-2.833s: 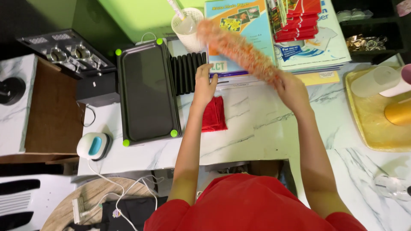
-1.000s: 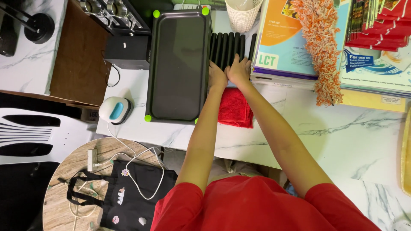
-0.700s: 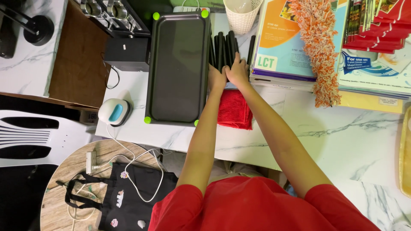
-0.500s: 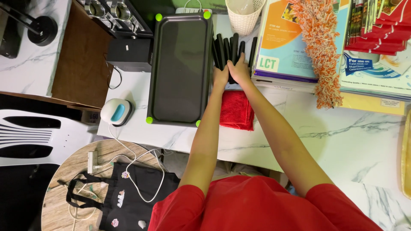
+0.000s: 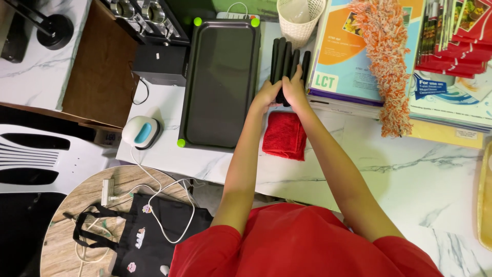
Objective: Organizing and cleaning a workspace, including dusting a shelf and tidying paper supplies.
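Both of my hands meet at a bunch of black flat sticks (image 5: 288, 57) lying on the white marble counter (image 5: 369, 174). My left hand (image 5: 264, 96) grips their near ends from the left, and my right hand (image 5: 295, 91) grips them from the right. The sticks fan out away from me. A folded red cloth (image 5: 284, 135) lies just below my hands. A black griddle tray (image 5: 221, 82) with green corner knobs lies to the left of the sticks.
An orange and white fluffy duster (image 5: 385, 56) rests on a stack of large colourful booklets (image 5: 353, 56). A white mesh basket (image 5: 300, 18) stands behind the sticks. A small white and blue device (image 5: 141, 132) sits left of the tray. A black tote bag (image 5: 148, 233) lies on a round wooden table below.
The duster, held up in both hands 2.8 s ago, now lies on the booklets. My hands have gathered the spread black sticks closer together and raised their near ends.
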